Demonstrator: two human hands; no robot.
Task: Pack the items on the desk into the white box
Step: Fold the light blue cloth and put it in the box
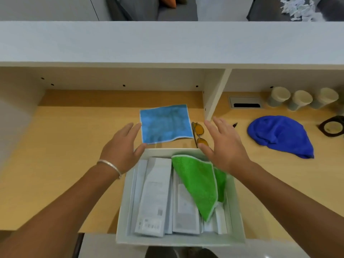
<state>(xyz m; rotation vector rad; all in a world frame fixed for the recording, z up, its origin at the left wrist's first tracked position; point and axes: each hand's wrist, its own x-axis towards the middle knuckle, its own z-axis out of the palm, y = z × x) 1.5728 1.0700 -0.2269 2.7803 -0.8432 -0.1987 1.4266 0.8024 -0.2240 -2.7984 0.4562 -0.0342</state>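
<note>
The white box (178, 239) sits at the desk's near edge, holding several white packages (154, 198) and a folded green cloth (199, 183). Just beyond it a light blue cloth (165, 123) lies flat on the wooden desk. Amber-lensed glasses (198, 135) rest to its right. My left hand (122, 146) hovers at the blue cloth's left edge with fingers spread, holding nothing. My right hand (223, 146) hovers over the box's far right corner beside the glasses, also spread and empty. A dark blue cloth (281, 136) lies bunched further right.
A white shelf divider (214, 94) stands behind the glasses. Three pale cups (301, 98) line the back right next to a cable port (245, 103). A dark-framed round object (333, 126) sits at the far right. A small dark item (235, 125) lies near my right hand.
</note>
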